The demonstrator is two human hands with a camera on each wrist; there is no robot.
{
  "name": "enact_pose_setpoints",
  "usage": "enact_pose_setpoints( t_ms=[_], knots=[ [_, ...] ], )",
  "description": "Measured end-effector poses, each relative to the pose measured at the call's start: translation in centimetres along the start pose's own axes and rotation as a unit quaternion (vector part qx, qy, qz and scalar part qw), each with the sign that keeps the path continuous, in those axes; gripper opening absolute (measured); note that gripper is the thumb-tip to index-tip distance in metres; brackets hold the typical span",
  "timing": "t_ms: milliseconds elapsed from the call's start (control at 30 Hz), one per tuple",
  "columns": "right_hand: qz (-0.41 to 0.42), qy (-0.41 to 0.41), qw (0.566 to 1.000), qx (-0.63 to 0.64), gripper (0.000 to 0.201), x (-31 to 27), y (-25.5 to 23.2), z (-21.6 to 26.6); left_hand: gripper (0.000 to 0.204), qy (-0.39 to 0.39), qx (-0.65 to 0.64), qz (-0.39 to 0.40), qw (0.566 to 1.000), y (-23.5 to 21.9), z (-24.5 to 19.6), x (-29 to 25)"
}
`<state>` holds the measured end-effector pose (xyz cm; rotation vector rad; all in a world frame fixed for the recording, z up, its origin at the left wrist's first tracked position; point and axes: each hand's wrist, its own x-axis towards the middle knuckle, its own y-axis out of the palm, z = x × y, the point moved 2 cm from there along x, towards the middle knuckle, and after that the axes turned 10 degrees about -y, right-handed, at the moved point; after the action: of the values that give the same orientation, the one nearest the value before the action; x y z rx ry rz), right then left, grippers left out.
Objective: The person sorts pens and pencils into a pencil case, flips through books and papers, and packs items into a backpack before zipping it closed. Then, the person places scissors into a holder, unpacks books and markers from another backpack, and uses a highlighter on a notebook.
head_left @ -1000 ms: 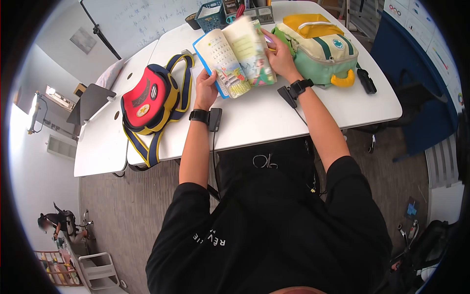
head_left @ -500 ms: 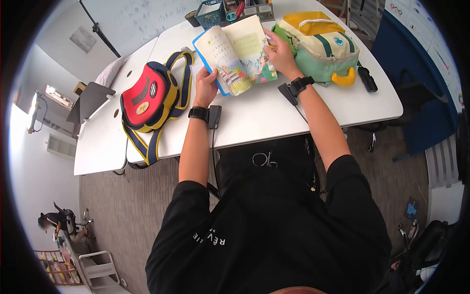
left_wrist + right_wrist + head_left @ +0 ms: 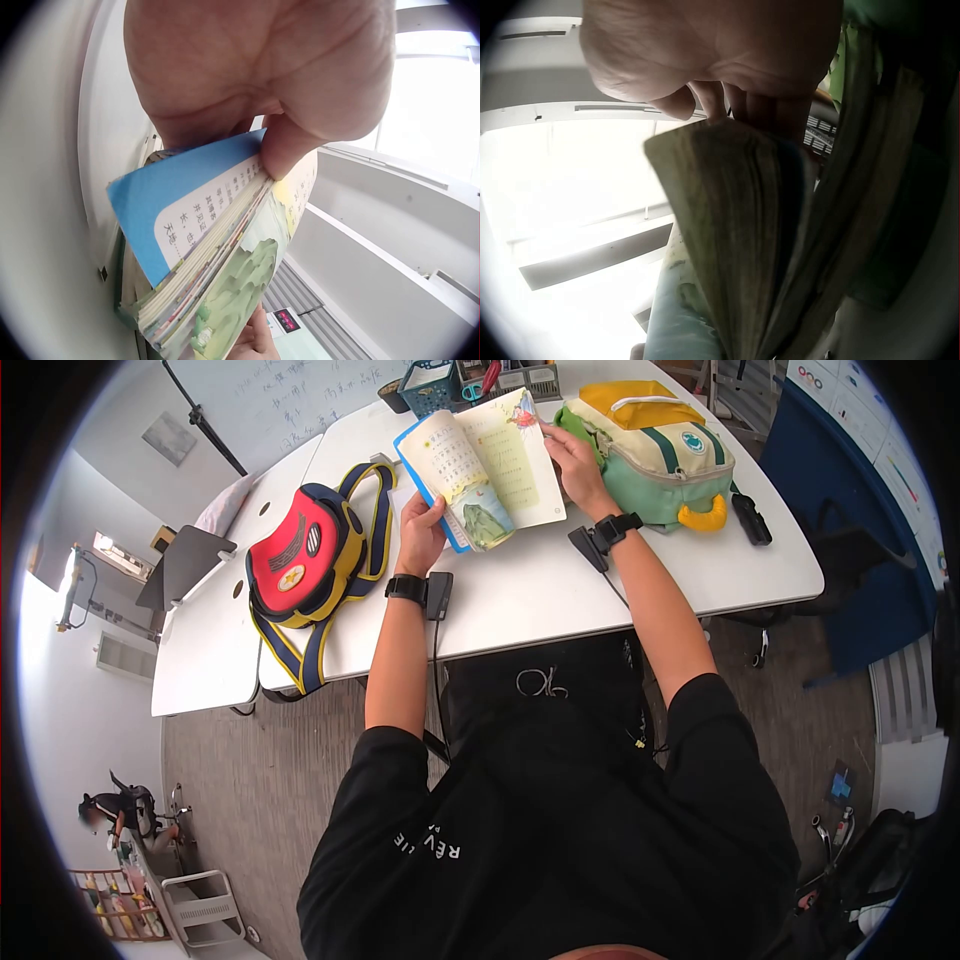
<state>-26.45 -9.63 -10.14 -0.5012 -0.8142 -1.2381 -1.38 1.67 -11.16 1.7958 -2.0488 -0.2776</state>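
An open illustrated book with a blue cover is held up over the table in the head view. My left hand grips its left side, thumb pressed on the page. In the left wrist view that thumb lies over the thick stack of pages beside the blue cover flap. My right hand holds the right edge, fingers reaching along and behind it. The right wrist view shows the page block edge-on under the right hand. The left page bends over in a curve.
A red backpack with navy straps lies left on the white table. On the right lies a green and cream backpack, close beside my right hand. Behind the book stand a blue basket and a grey organizer. A black object lies farther right.
Pages have turned: the left page now shows a green mountain picture, and the right one shows text with a small red figure. My right hand's fingers have straightened along the edge; my left hand stays put.
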Motion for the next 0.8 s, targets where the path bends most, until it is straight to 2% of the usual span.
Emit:
enact_pose_setpoints(
  t_ms=[100, 167, 200, 267, 300, 367, 400, 467, 600, 667, 700, 767, 800],
  knots=[
    [0.000, 0.036, 0.999, 0.003, 0.038, 0.0, 0.2, 0.5, 0.034, -0.005, 0.005, -0.010, 1.000, -0.1, 0.0, 0.1],
    [0.008, -0.026, 0.998, -0.055, 0.044, -0.1, 0.6, 0.7, 0.035, -0.007, 0.003, -0.009, 1.000, -0.2, 0.0, 0.2],
    [0.008, -0.025, 0.998, -0.055, 0.044, -0.1, 0.4, 0.8, 0.036, -0.013, 0.000, -0.010, 1.000, -0.4, 0.2, 0.1],
    [0.066, 0.007, 0.994, -0.086, 0.058, -0.2, 0.5, 3.0, 0.035, -0.013, 0.000, -0.008, 1.000, -0.1, 0.0, 0.0],
    [0.066, 0.010, 0.994, -0.085, 0.058, -0.4, 0.7, 3.1, 0.035, -0.010, 0.002, -0.005, 1.000, 0.2, -0.2, -0.2],
    [0.038, -0.034, 0.997, -0.066, 0.064, -0.1, 0.9, 3.3, 0.036, -0.009, 0.000, -0.003, 1.000, 0.1, 0.0, -0.3],
    [0.038, -0.035, 0.996, -0.066, 0.064, -0.1, 0.7, 3.6, 0.036, -0.006, -0.001, 0.002, 1.000, 0.2, -0.1, -0.1],
    [0.095, 0.044, 0.985, -0.137, 0.065, -0.1, 0.4, 3.9, 0.037, -0.007, 0.002, -0.004, 1.000, 0.0, 0.0, 0.0],
    [0.072, 0.040, 0.991, -0.101, 0.065, -0.1, 0.6, 3.8, 0.037, -0.005, 0.004, -0.005, 1.000, -0.5, 0.3, 0.3],
    [0.056, -0.026, 0.994, -0.093, 0.064, 0.0, 0.8, 3.4, 0.037, -0.007, 0.002, -0.004, 1.000, -0.2, 0.1, 0.0],
    [0.057, -0.023, 0.994, -0.091, 0.064, -0.4, 0.7, 3.2, 0.036, -0.005, 0.003, 0.001, 1.000, 0.0, -0.1, -0.1],
    [0.077, 0.025, 0.982, -0.171, 0.060, -0.1, 0.5, 4.0, 0.036, -0.002, 0.000, 0.002, 1.000, 0.2, -0.1, -0.2],
    [0.074, 0.003, 0.988, -0.135, 0.055, 0.0, 0.5, 3.2, 0.036, -0.005, 0.003, -0.002, 1.000, 0.3, -0.1, -0.3]
  ],
)
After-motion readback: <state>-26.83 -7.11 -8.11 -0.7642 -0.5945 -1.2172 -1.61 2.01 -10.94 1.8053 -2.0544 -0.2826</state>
